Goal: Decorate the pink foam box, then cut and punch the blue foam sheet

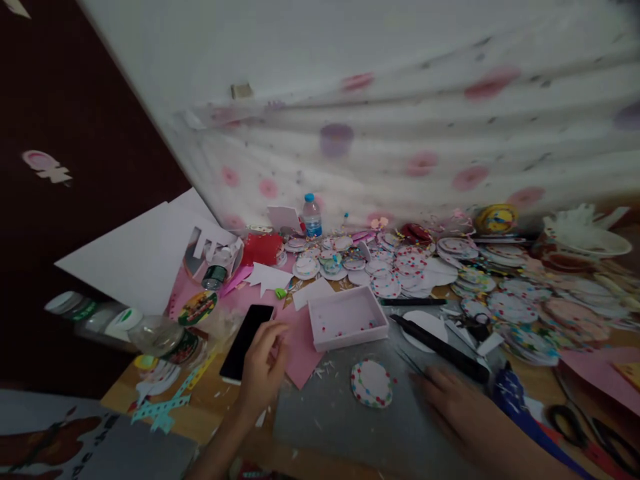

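My left hand (pixel 264 368) rests on the desk with fingers curled over the edge of a pink paper sheet (pixel 300 347), right beside a black phone (pixel 246 341) lying face up. My right hand (pixel 450 400), blurred, lies flat and spread on the grey cutting mat (pixel 340 413), next to thin tweezers (pixel 415 363) and below a long black tool (pixel 440 348). Between my hands sits a white paper circle with a dotted rim (pixel 371 383). Behind it stands a shallow white box (pixel 347 318) with small bits inside.
Several decorated paper circles (pixel 400 267) cover the back of the desk. A water bottle (pixel 313 217) stands by the spotted cloth. White sheets (pixel 145 253) and jars (pixel 160 333) lie at left, scissors (pixel 585 430) at right, paper plates (pixel 585 240) far right.
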Motion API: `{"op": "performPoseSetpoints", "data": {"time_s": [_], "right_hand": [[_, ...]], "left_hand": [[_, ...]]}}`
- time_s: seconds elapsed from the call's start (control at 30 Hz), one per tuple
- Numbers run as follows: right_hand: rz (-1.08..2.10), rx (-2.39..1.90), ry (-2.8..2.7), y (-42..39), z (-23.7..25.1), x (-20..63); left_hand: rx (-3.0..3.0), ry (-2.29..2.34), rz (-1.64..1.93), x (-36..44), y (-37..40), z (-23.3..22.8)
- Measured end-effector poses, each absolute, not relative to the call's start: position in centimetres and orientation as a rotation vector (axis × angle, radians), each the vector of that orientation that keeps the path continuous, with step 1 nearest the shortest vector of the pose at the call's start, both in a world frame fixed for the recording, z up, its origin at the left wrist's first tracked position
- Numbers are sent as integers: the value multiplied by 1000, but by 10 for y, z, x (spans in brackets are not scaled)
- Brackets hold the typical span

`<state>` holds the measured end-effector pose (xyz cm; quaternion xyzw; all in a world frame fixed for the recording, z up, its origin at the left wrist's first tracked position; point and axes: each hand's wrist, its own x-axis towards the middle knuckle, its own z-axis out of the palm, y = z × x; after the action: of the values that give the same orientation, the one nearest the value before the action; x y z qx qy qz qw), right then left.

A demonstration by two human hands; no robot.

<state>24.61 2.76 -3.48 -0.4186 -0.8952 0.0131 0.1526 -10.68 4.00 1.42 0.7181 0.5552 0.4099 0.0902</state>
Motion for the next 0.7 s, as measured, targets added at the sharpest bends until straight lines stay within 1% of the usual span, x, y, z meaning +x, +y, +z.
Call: {"op": "performPoseSetpoints", "data": {"time_s": [0.13, 0.27, 0.4, 0.47, 0.57, 0.63, 0.7], "right_hand": [[50, -1218, -2684, 25, -39, 234], [132, -1267, -2722, 13, -27, 229], [143, -1315, -2630, -5, -10, 248], [112, -1396, -2550, -14, -9, 270], [-34, -1591, -2391, -29, -25, 309], [-145, -1744, -2286, -40, -43, 331], [-190, -1891, -2215, -49, -61, 346]], "left_hand": [[2121, 1657, 1093, -106, 32, 4], [2172, 1589, 969, -93, 24, -12], [2193, 1606, 956, -84, 30, -17], [2238, 1641, 968, -82, 38, -16], [2418, 1667, 938, -78, 57, -17], [2562, 1644, 864, -73, 70, -20], [2656, 1597, 770, -67, 81, -23]]}}
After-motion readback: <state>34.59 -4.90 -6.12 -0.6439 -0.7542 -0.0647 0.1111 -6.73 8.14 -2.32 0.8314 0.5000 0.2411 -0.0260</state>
